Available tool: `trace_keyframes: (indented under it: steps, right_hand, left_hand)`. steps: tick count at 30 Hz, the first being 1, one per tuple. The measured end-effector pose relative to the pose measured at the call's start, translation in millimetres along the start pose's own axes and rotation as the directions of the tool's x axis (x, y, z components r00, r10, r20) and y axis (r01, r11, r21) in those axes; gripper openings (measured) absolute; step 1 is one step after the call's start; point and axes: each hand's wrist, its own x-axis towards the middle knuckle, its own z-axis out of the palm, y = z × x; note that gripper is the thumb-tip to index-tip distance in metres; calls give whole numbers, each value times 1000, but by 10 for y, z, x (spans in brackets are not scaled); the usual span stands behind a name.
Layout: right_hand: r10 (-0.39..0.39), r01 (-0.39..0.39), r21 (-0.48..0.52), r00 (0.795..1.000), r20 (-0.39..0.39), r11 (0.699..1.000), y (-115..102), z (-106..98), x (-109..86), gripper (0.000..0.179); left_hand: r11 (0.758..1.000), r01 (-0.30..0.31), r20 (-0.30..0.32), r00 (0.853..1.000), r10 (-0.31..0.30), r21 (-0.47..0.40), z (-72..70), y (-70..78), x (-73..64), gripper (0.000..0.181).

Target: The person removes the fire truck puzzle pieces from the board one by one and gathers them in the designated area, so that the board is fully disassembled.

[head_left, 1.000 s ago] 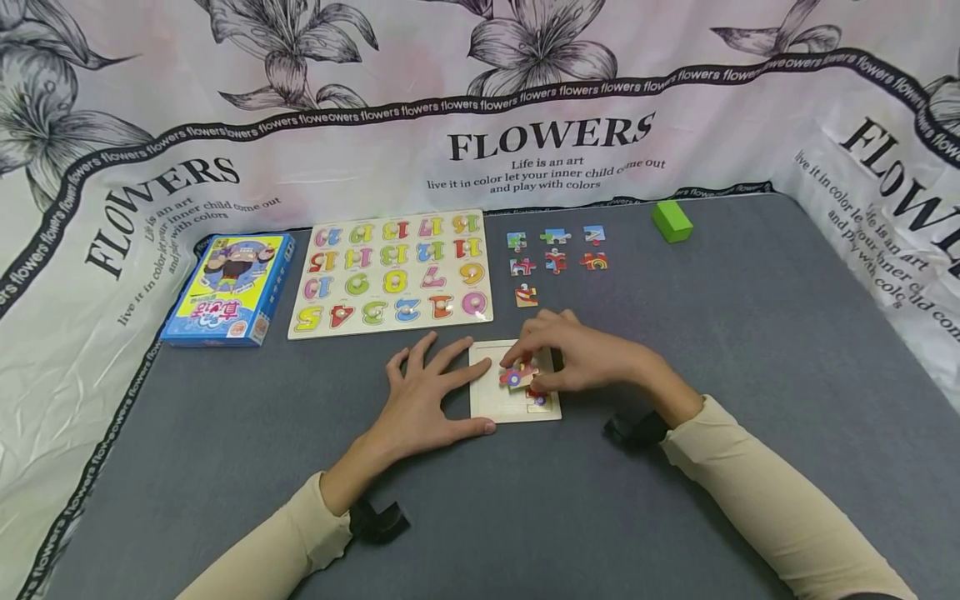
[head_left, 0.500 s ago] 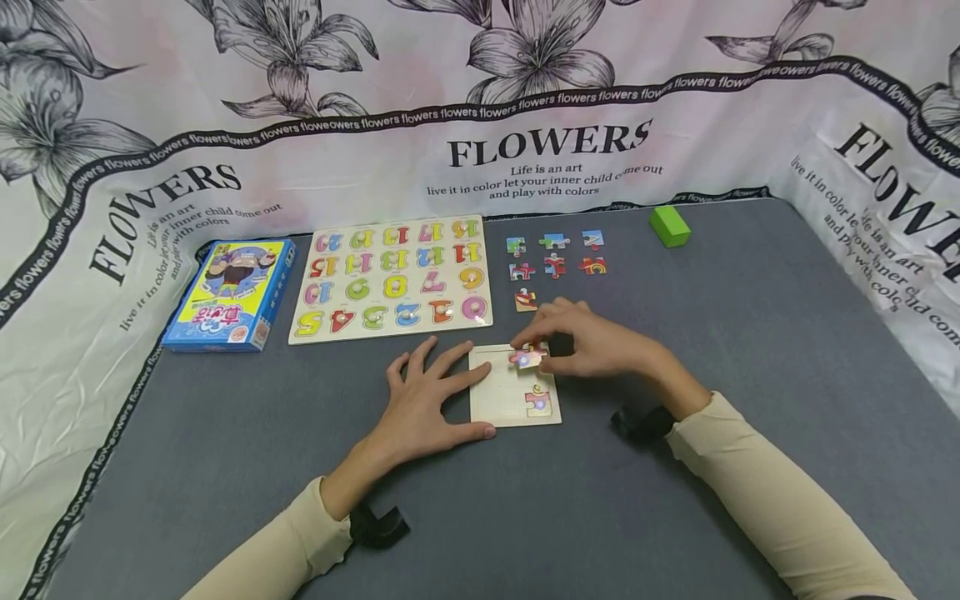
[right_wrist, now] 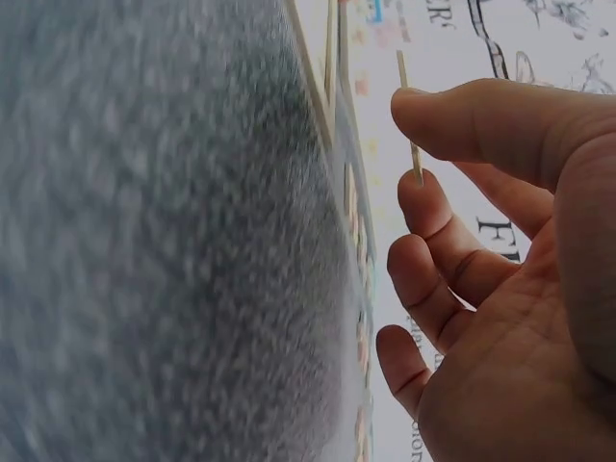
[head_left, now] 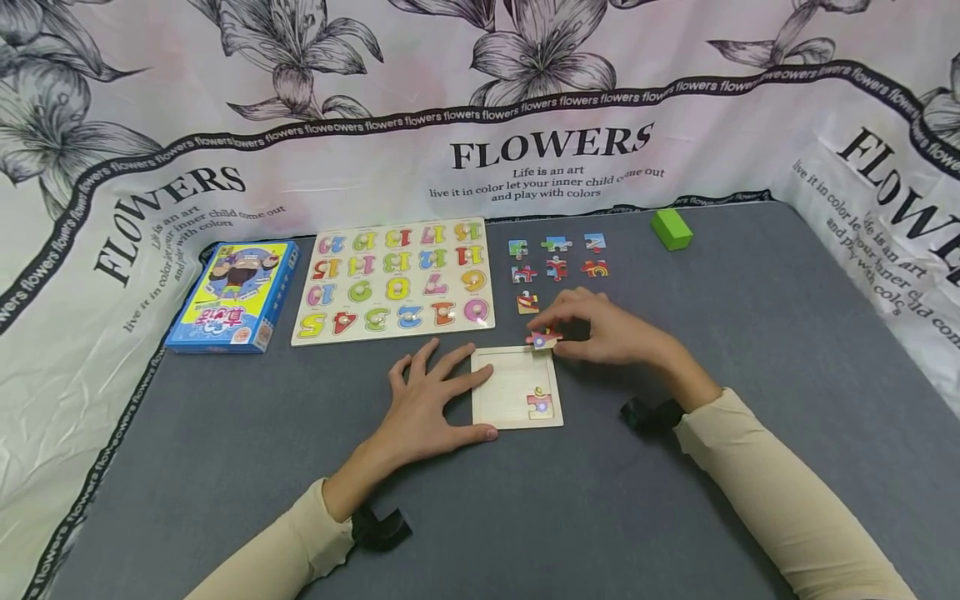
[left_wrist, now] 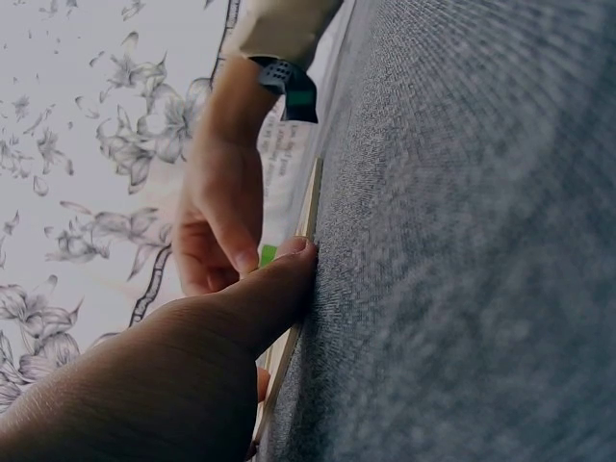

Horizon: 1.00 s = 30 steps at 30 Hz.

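A small jigsaw piece (head_left: 543, 340) printed in pink and purple is pinched between the thumb and fingers of my right hand (head_left: 611, 329), over the far right edge of the wooden puzzle tray (head_left: 498, 400). Seen edge-on in the right wrist view, that piece (right_wrist: 402, 72) is a thin strip clear of the table. My left hand (head_left: 427, 408) is spread at the tray's left side, its thumb and index finger touching the frame. One jigsaw piece (head_left: 539, 404) lies inside the tray at the near right corner.
Several loose jigsaw pieces (head_left: 557, 268) lie in rows beyond the tray. Farther left are a number board (head_left: 378, 289) and a blue-and-yellow box (head_left: 232, 296). A green block (head_left: 671, 229) stands at the back right, before the flower-print cloth (head_left: 360, 175).
My right hand has lifted the jigsaw piece from the middle of the tray and carried it away to the far right edge. The left hand has stayed in place.
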Motion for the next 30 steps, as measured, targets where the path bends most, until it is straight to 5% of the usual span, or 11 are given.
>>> trace_keyframes:
  steps: [30]
  right_hand:
    - [96,-101,-50,991,-93,994,374,-222,4,39]
  left_hand:
    - [1000,7,4,1000,-7,-11,15,-7,-11,81]
